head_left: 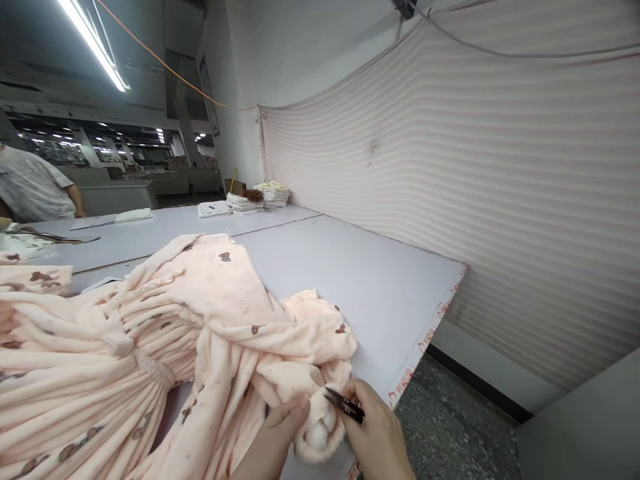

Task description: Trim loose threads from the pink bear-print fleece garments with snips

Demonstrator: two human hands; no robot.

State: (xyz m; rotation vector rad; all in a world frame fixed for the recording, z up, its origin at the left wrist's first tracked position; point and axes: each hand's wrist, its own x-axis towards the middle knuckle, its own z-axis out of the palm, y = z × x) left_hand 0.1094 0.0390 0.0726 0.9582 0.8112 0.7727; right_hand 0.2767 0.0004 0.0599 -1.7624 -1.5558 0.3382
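A pale pink plush garment [225, 333] with small brown bear prints lies bunched over the near part of the table. My left hand [283, 427] pinches the fabric near a rounded, fuzzy-edged part of it [320, 447] close to the table's front edge. In my right hand [370, 427] is a small pair of black thread snips [345, 405], gripped between thumb and fingers. Their tips point left, at the fabric just above that rounded part. Whether the blades touch the cloth I cannot tell.
The grey-white table [350, 260] has a taped right edge, with speckled floor [460, 413] beyond. Stacks of folded cloth [273, 195] stand at the back. Striped fabric [450, 153] covers the wall. Another person [37, 183] is at the far left. More pink cloth [35, 277] lies left.
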